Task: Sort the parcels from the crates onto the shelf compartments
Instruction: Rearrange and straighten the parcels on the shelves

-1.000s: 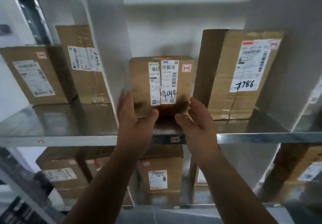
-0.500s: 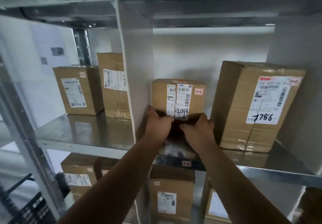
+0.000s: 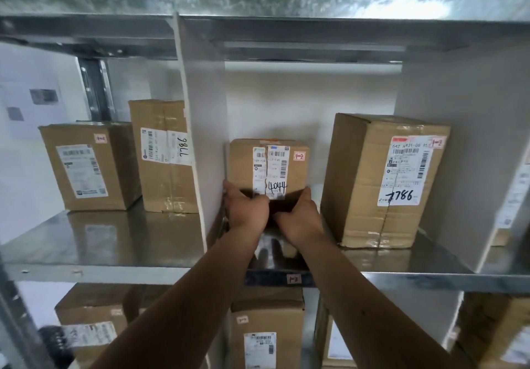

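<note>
Head view. The metal shelf [image 3: 94,256] is split into compartments by white dividers [image 3: 200,139]. The middle compartment holds two cartons standing upright on its deck.

The larger, the parcel marked 7786 [image 3: 381,179], stands at the right, label forward. The smaller, the parcel marked 4044 [image 3: 269,165], stands at the left, close against the divider and clear of its neighbour, label also forward. Facing the labels outward is judged deliberate, so the numbers can be read from the aisle.

Both hands are on the lower front corners of the smaller parcel. The left hand [image 3: 248,211] clasps the left corner, fingers up the side by the divider and thumb across the front. The right hand [image 3: 299,219] clasps the right corner likewise. The grip appears to be for squaring the carton into place.

The sticker [image 3: 299,156] on the carton reads 1-2, matching the shelf-edge tag [image 3: 294,279] below; placement is judged correct.
</note>
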